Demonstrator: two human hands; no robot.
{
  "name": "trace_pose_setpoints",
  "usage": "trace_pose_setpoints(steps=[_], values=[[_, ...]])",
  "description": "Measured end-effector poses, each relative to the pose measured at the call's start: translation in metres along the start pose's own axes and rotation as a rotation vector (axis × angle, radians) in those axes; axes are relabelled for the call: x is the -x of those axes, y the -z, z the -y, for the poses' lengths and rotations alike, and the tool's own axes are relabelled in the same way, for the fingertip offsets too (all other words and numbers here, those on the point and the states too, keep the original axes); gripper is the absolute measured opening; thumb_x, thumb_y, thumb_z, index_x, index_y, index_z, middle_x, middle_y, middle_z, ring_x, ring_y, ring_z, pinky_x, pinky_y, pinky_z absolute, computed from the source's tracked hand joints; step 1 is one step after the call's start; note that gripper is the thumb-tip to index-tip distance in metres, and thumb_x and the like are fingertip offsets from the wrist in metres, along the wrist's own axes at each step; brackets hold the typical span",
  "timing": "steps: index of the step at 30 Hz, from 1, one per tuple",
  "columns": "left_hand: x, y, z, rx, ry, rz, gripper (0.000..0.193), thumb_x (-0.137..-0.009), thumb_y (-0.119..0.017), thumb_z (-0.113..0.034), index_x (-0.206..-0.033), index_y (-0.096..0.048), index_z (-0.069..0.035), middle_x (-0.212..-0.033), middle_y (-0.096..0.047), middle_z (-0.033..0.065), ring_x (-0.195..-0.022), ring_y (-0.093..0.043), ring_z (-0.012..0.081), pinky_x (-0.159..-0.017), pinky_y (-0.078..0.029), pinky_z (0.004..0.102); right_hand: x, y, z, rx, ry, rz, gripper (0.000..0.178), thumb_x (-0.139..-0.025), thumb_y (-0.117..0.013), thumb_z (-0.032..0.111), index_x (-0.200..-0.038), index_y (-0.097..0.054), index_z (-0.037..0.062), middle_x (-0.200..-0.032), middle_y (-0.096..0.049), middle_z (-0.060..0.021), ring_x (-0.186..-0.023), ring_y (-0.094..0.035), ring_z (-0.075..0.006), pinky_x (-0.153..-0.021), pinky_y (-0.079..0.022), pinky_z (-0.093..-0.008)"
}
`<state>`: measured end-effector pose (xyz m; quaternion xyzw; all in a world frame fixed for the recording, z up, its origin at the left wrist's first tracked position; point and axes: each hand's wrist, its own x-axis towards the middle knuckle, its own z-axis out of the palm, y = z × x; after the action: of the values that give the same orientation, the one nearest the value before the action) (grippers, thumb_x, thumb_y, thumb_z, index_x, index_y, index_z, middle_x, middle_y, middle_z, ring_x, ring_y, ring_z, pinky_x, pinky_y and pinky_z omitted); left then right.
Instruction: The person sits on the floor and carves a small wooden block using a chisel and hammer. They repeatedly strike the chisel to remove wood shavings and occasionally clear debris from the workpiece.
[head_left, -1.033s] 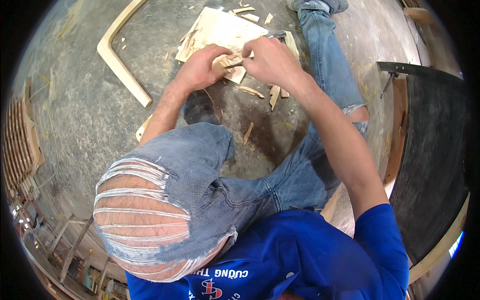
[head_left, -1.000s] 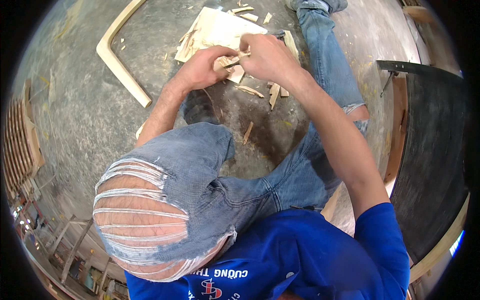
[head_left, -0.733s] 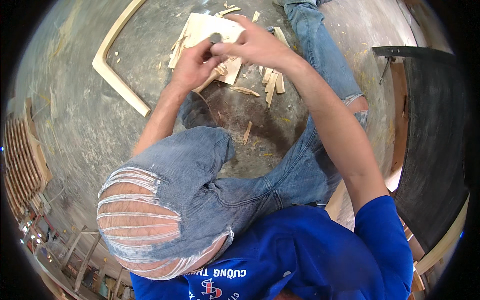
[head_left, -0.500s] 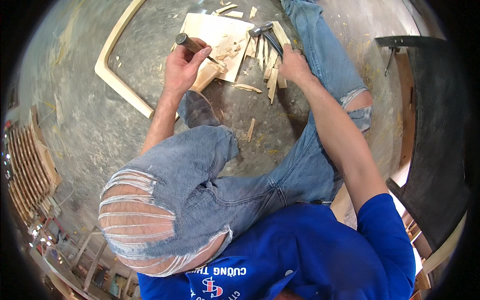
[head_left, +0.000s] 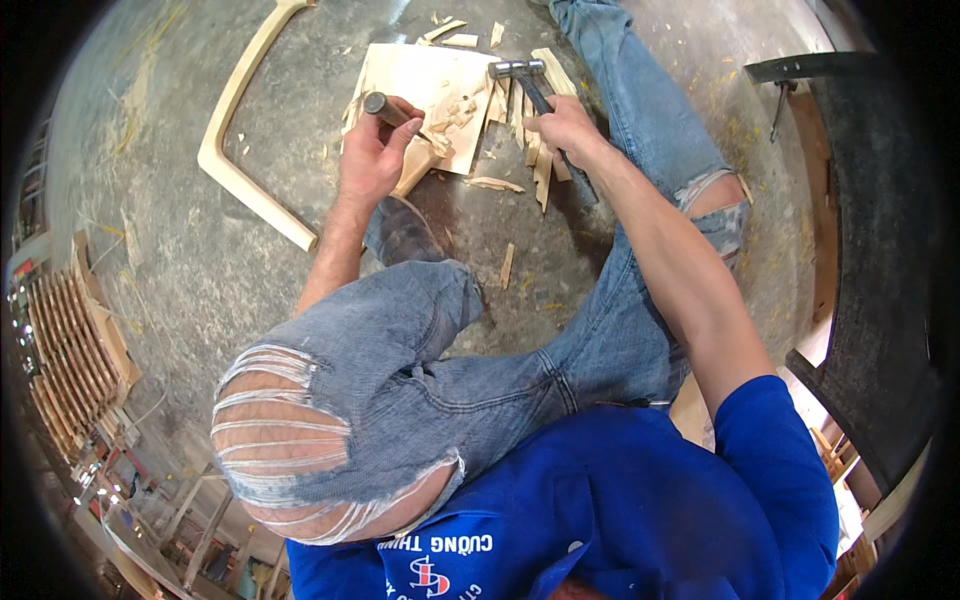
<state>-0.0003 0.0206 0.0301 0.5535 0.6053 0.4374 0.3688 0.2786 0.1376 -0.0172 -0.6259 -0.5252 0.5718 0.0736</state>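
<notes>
My left hand (head_left: 373, 158) grips a chisel (head_left: 392, 110) with a round dark-capped handle, its tip set against a pale carved wood piece (head_left: 436, 142) lying on a flat wooden board (head_left: 415, 82) on the concrete floor. My right hand (head_left: 566, 128) holds a steel-headed hammer (head_left: 520, 74) by its dark handle, the head raised just right of the board. My foot pins the carved piece from below. I sit low with my torn-jeans knee in front.
Wood chips and slats (head_left: 545, 165) lie scattered around the board. A curved pale wooden frame part (head_left: 235, 150) lies to the left. Stacked curved wooden parts (head_left: 75, 350) stand at the far left. A dark bench (head_left: 880, 250) runs along the right.
Both hands were together on the carved piece; now they have parted. The left hand holds the chisel against the wood, and the right hand has picked up the hammer.
</notes>
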Motion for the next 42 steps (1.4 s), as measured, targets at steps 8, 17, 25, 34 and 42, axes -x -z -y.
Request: trace_pose_setpoints(steps=[8, 17, 25, 34, 42], values=[[0.000, 0.001, 0.002, -0.043, 0.044, -0.001, 0.016, -0.103, -0.070, -0.011, -0.114, -0.066, 0.000, -0.105, -0.075, 0.0084, -0.101, -0.071, 0.0170, -0.092, -0.056, 0.0354, 0.093, 0.027, 0.102, -0.103, 0.673, 0.029, 0.037, -0.102, -0.069, 0.024, -0.133, -0.066, 0.0034, -0.075, -0.065, -0.0052, -0.059, -0.062, -0.0135, -0.054, -0.050, -0.0298], [-0.002, 0.003, 0.005, -0.111, 0.002, 0.009, 0.019, -0.102, -0.073, -0.017, -0.112, -0.066, -0.002, -0.100, -0.075, 0.0079, -0.096, -0.072, 0.0169, -0.090, -0.058, 0.0356, 0.177, 0.019, 0.150, -0.138, 1.105, 0.009, 0.054, -0.104, -0.063, 0.000, -0.157, -0.049, 0.0019, -0.129, -0.072, -0.0119, -0.106, -0.067, -0.0121, -0.088, -0.051, -0.0234], [-0.005, 0.002, 0.003, -0.097, 0.010, 0.008, 0.024, -0.103, -0.073, -0.019, -0.114, -0.064, 0.000, -0.098, -0.074, 0.0069, -0.096, -0.071, 0.0155, -0.088, -0.057, 0.0343, 0.171, 0.010, 0.126, 0.011, 1.176, -0.149, 0.050, -0.103, -0.066, 0.018, -0.151, -0.057, 0.0083, -0.114, -0.077, -0.0147, -0.092, -0.075, -0.0182, -0.081, -0.060, -0.0319], [-0.023, -0.004, 0.008, -0.129, 0.051, -0.064, 0.025, -0.101, -0.074, -0.021, -0.113, -0.064, -0.002, -0.100, -0.076, 0.0131, -0.096, -0.076, 0.0232, -0.086, -0.058, 0.0377, 0.117, 0.005, 0.059, -0.094, 0.697, -0.054, 0.054, -0.105, -0.064, 0.012, -0.158, -0.051, 0.0131, -0.088, -0.063, -0.0021, -0.073, -0.053, -0.0078, -0.066, -0.046, -0.0259], [-0.034, -0.004, 0.012, -0.215, 0.077, -0.028, 0.024, -0.100, -0.074, -0.018, -0.114, -0.063, -0.002, -0.103, -0.077, 0.0124, -0.102, -0.075, 0.0237, -0.091, -0.058, 0.0394, 0.100, 0.012, 0.043, -0.002, 0.586, -0.082, 0.055, -0.102, -0.065, 0.015, -0.157, -0.054, 0.0145, -0.077, -0.062, -0.0036, -0.067, -0.055, -0.0125, -0.068, -0.050, -0.0317]])
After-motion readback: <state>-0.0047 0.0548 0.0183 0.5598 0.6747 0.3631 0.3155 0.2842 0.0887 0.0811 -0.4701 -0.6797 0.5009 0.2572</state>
